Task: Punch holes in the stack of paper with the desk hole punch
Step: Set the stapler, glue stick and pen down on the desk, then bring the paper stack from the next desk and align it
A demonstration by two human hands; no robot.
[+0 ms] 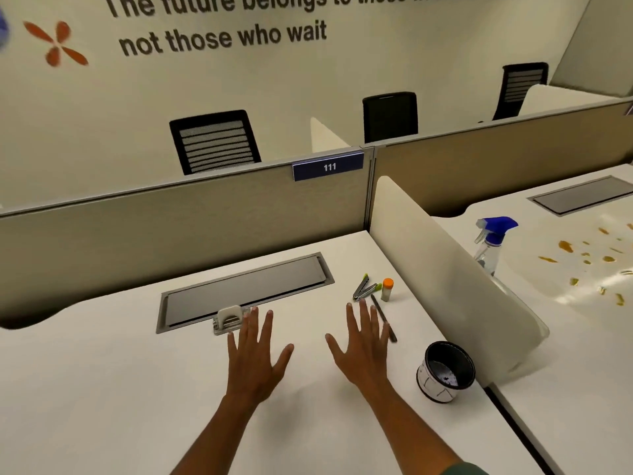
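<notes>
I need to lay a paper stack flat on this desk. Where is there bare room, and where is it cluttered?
Bare desk lies left of the left hand, below the cable tray lid. It is crowded on the right: stapler, glue stick, pencil, black cup. The hole punch sits at the tray's edge.

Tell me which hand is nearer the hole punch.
Left. The left hand has its fingertips right beside the hole punch; the right hand lies farther to the punch's right, near the pencil.
</notes>
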